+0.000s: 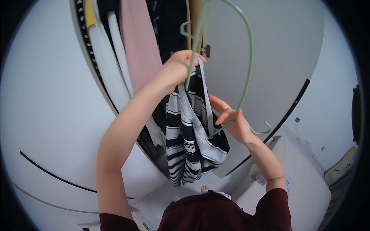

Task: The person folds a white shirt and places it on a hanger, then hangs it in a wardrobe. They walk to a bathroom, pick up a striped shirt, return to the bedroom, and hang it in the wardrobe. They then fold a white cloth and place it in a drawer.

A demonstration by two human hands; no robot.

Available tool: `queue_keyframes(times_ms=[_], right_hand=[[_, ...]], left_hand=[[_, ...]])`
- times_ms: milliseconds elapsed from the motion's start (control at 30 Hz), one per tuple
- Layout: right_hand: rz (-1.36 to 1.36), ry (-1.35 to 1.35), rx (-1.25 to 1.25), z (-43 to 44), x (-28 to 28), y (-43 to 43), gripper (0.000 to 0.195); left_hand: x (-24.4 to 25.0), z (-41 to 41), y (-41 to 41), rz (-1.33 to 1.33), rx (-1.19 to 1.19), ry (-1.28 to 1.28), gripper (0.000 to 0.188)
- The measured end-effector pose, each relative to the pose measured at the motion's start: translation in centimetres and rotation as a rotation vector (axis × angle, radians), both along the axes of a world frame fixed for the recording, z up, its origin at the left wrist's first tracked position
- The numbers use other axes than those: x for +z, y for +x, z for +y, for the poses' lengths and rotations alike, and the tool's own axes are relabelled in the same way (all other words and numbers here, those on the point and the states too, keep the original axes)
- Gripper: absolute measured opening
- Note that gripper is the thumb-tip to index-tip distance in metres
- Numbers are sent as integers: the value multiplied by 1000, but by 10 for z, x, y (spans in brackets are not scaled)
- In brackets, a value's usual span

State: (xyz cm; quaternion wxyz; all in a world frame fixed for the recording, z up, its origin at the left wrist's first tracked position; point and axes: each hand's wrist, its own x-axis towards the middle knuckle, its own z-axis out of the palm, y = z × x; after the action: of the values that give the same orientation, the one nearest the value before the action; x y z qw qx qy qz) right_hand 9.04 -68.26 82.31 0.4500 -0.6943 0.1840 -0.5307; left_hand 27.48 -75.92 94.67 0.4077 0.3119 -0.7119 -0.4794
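Observation:
My left hand (179,67) is raised and holds the pale neck edge of a black-and-grey striped top (175,131). The top hangs in folds and bears printed writing. My right hand (239,127) grips a light green clothes hanger (251,62) between thumb and fingers, to the right of the top. The hanger's wide loop rises above both hands, and one thin arm of it reaches into the neck opening. Another green bar crosses in front of my left wrist; whether my left fingers also touch it cannot be told.
An open wardrobe holds hanging clothes, among them a pink garment (140,43) and a white one (105,55). Its white door (277,52) stands open on the right, with a metal hinge (207,51) and a long black handle (284,115). A pale bed (300,170) lies at lower right.

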Motion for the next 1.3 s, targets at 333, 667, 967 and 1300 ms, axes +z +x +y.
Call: queue_keyframes(times_ms=[333,667,967,1300], right_hand=[[630,237,-318,28,4,-72,52],[766,211,-112,48,-35,-95,36],[816,224,-126,70,-10,-117,37],[821,301,-93,78,-13,-120,32]], left_hand=[[-143,-29,19,-130,244,-102,14],[-290,31,-2,746,29,1112,23],[-249,50,41,818,-170,1095,27],[-209,61,45,601,-136,929,10]])
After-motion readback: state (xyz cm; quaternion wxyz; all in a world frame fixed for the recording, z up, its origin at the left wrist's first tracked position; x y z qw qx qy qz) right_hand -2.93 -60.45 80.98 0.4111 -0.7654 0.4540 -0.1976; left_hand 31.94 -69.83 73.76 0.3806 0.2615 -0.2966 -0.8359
